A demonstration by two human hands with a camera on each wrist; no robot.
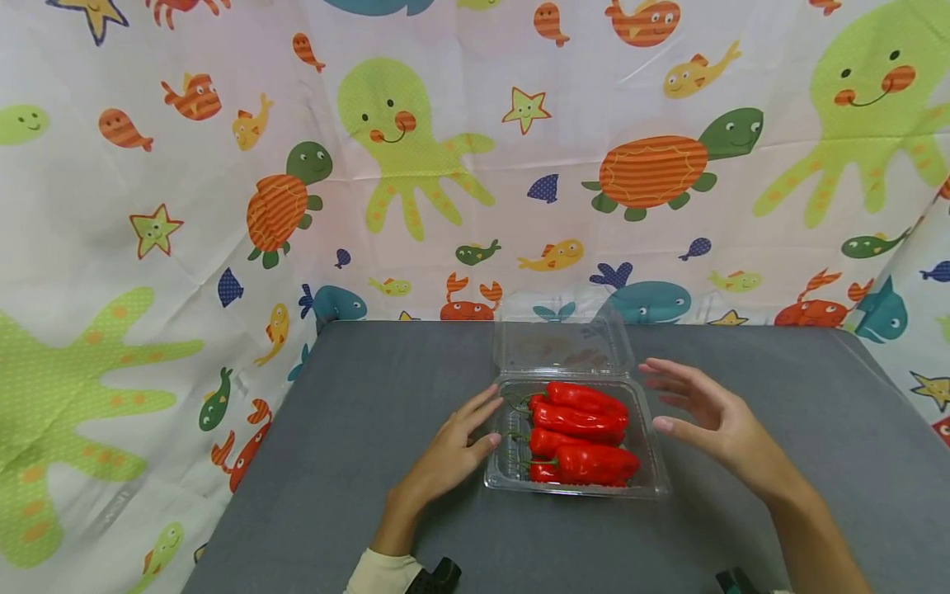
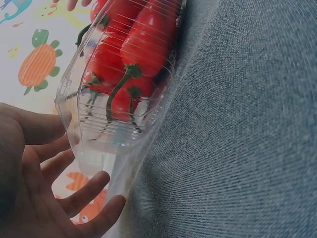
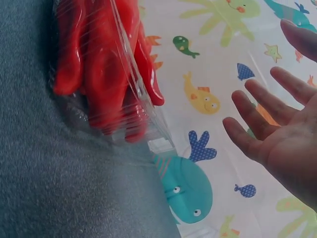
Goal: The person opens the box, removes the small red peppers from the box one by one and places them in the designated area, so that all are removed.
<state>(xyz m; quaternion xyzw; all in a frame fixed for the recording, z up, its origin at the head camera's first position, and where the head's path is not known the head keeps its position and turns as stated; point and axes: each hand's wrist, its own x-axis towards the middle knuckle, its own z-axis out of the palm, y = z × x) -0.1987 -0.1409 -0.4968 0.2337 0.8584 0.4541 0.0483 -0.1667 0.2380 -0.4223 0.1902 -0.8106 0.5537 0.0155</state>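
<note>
A clear plastic clamshell box (image 1: 653, 478) rests on the grey table, its hinged lid (image 1: 564, 346) raised at the back. Several glossy red peppers (image 1: 582, 422) with green stems lie inside it, stems pointing left. At the box's left side is my left hand (image 1: 445, 454), fingers loosely extended; in the left wrist view its thumb is at the rim, though I cannot tell how firmly it touches. My right hand (image 1: 720, 425) hovers off the right side with fingers spread. A gap shows between that hand and the box in the right wrist view, and it holds nothing.
Grey fabric covers the table (image 1: 371, 388). A white curtain (image 1: 505, 198) printed with sea animals hangs behind the table's far edge and along its left side. A dark wrist strap (image 1: 434, 577) shows at the left sleeve.
</note>
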